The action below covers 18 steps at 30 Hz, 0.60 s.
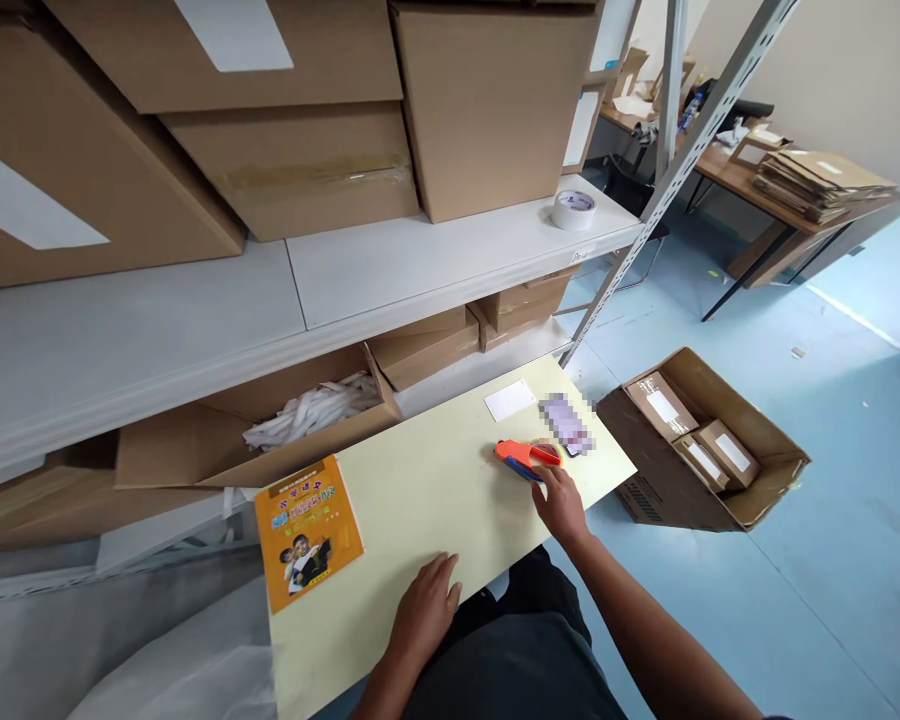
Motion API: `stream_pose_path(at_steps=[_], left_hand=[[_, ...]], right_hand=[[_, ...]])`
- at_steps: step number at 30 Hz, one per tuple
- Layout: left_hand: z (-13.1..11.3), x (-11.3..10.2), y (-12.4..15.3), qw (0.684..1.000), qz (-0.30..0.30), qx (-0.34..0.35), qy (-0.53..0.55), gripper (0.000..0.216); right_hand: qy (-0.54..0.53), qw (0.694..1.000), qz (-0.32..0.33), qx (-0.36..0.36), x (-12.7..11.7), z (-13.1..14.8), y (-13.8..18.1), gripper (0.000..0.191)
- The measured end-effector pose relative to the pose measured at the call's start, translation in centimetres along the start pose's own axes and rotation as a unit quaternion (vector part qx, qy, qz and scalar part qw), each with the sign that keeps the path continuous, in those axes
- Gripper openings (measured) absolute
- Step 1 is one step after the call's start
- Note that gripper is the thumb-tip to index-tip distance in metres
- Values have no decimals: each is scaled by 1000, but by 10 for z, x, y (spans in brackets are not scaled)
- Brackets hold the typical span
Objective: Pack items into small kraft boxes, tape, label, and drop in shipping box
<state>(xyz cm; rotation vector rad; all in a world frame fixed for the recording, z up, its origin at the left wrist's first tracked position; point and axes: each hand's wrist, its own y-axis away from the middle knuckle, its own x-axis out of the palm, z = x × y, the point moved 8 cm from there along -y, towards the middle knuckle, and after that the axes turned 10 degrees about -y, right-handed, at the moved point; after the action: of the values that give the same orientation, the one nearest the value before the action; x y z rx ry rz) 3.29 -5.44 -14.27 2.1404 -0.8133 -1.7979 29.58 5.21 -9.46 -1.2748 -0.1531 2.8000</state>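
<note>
My left hand (426, 607) lies palm down near the front edge of the pale yellow tabletop (412, 500), fingers stretched out and holding nothing. At the right part of the top, my right hand (561, 502) has its thumb and fingers closed at the near end of a blue pen (523, 468). The pen lies along a bright orange hand tool (511, 450), whose kind I cannot make out. Just beyond my fingertips is a yellow-rimmed ring (555, 452), partly overlapped by the tool. Close by are a blurred-out phone (566, 423) and a white card (510, 400).
An orange book (309, 530) lies at the table's left end. Shelving (420, 270) with cardboard boxes (495, 110) and a tape roll (573, 210) stands in front. An open carton (776, 480) holding small boxes is on the floor at right. Behind it is a desk (727, 180).
</note>
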Motion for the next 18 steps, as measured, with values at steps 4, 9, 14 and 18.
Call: stream_pose_path(at_steps=[4,9,14,18], left_hand=[[-16,-12,-12,1000,-4,8,13,49],[-19,-17,-19,1000,-8,-3,15,48],[-12,-18,-14,999,-3,-45,25,48],[-8,-22,-2,995,1,-81,58,49]], right_hand=[[-114,992,46,19,-3,5,16,27],[-167,979,112,22,-2,18,22,27],[-180,971,157,-15,1,35,11,27],[-190,966,168,-51,5,48,-2,27]])
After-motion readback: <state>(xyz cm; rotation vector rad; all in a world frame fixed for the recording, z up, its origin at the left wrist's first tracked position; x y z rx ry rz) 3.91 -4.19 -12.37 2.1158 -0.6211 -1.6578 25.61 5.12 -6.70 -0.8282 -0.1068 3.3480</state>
